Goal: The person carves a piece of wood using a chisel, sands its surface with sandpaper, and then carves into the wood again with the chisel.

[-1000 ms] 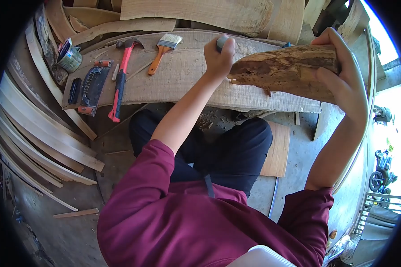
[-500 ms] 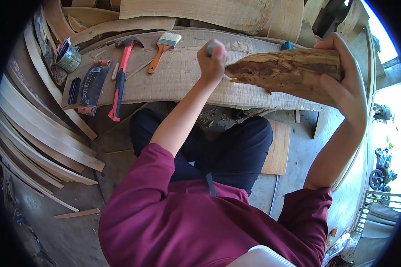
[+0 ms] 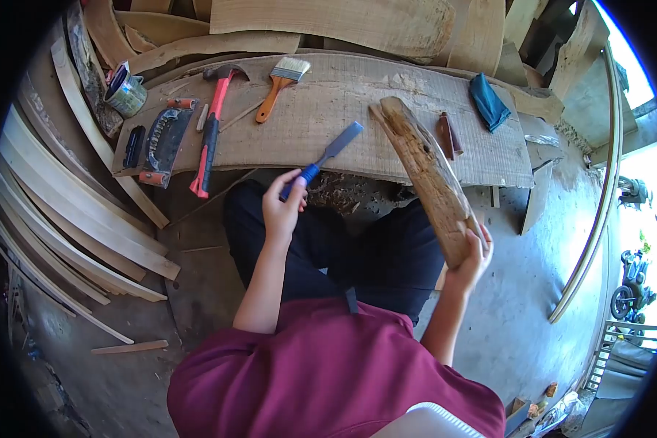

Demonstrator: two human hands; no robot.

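Note:
My left hand (image 3: 283, 206) is closed around the blue handle of a chisel (image 3: 331, 151). The chisel's flat metal blade points up and to the right, apart from the wood. In my right hand (image 3: 473, 255) is the lower end of a long, rough piece of wood (image 3: 429, 175), tilted with its upper end leaning left over the plank bench (image 3: 328, 95). The wood has a split, splintered far end and a pitted brown face. Part of the chisel handle is hidden by my left fingers.
On the bench lie a claw hammer (image 3: 210, 135), a paintbrush (image 3: 276, 98), a hand sander (image 3: 164, 142), a brown object (image 3: 450, 136) and a blue cloth (image 3: 489, 102). A tin (image 3: 126, 95) stands at the left end. Curved wood strips (image 3: 87, 212) lie left.
The wood has swung from nearly level over the bench to a steep tilt nearer my body. My left hand has drawn back with the chisel, away from the wood. Both arms are lower.

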